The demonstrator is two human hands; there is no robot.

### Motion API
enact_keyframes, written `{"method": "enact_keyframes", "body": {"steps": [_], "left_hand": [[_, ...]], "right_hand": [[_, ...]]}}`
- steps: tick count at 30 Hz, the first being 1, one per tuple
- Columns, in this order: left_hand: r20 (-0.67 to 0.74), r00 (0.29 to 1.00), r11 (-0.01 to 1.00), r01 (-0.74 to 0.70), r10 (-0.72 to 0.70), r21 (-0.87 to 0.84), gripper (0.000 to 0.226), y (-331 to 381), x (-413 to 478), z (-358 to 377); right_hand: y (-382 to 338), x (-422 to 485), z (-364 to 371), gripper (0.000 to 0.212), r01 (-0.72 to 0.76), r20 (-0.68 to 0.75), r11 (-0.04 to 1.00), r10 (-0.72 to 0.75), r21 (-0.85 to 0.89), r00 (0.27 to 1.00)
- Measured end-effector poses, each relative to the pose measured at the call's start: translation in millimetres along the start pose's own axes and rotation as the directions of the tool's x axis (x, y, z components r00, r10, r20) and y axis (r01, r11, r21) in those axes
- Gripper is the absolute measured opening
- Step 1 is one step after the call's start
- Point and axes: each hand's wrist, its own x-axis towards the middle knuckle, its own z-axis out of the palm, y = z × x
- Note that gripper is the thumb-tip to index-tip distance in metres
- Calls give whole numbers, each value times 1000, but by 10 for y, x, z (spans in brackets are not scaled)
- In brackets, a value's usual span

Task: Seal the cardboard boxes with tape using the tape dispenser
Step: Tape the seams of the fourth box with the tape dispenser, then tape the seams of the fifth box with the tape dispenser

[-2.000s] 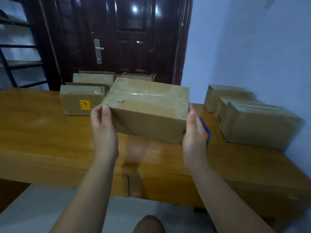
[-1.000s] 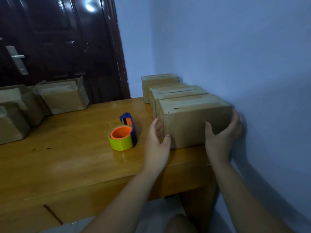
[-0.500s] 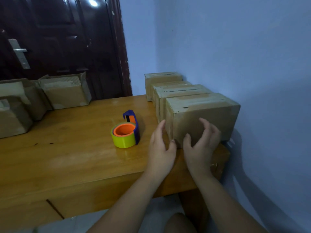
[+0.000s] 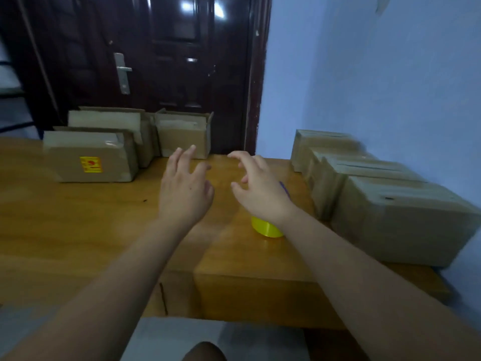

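Both hands hover empty above the middle of the wooden table (image 4: 78,225). My left hand (image 4: 183,190) has spread, relaxed fingers. My right hand (image 4: 256,188) has loosely bent fingers and hides most of the tape dispenser (image 4: 266,228); only its yellow roll and a sliver of blue show. A row of taped cardboard boxes (image 4: 400,217) stands along the right wall. Three unsealed boxes stand at the back left: one with a yellow sticker (image 4: 89,158), one behind it (image 4: 109,121), and one with raised flaps (image 4: 183,135).
A dark door (image 4: 161,69) with a metal handle stands behind the table. The blue wall (image 4: 377,74) closes in the right side. A metal shelf frame (image 4: 10,95) shows at the far left. My knee (image 4: 204,351) is below the table's front edge.
Both hands let go of the sealed box set at the near end of the right-hand row and moved left and forward over the table. My view swung left to the back boxes.
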Motion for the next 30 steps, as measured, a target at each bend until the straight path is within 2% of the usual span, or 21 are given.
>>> {"method": "enact_keyframes", "body": {"steps": [4,7,11,13,17,20,22,27,30], "left_hand": [[89,983,985,165,-160,-53,43,-727,196,9],[177,957,964,248,-229,-91,44,-1229,291,148],[132,921,915,383,-367,-126,45,-1845,377,299],[86,865,838,500,-494,-220,48,-2135,451,308],[60,682,594,674,-729,-438,71,-2771,669,317],[188,555,323,691,-810,-647,82,-3116,801,337],[252,521,216,678,-816,-703,76,-3260,854,376],[280,522,151,639,-805,-755,56,-3302,813,508],[276,548,159,617,-789,-771,53,-3236,706,543]], "right_hand": [[-319,549,543,48,-74,128,987,56,141,990],[-448,860,1010,48,-150,253,981,115,127,961],[-513,1195,1534,51,-215,392,969,152,122,908],[-543,1369,1741,53,-253,409,952,164,173,897],[-619,1691,2006,60,-312,417,901,169,302,893],[-619,1906,2168,67,-331,423,861,154,386,893],[-622,2026,2262,72,-350,431,837,155,421,889],[-652,2182,2468,84,-466,507,742,197,482,839],[-668,2125,2490,73,-490,516,685,191,539,835]]}}
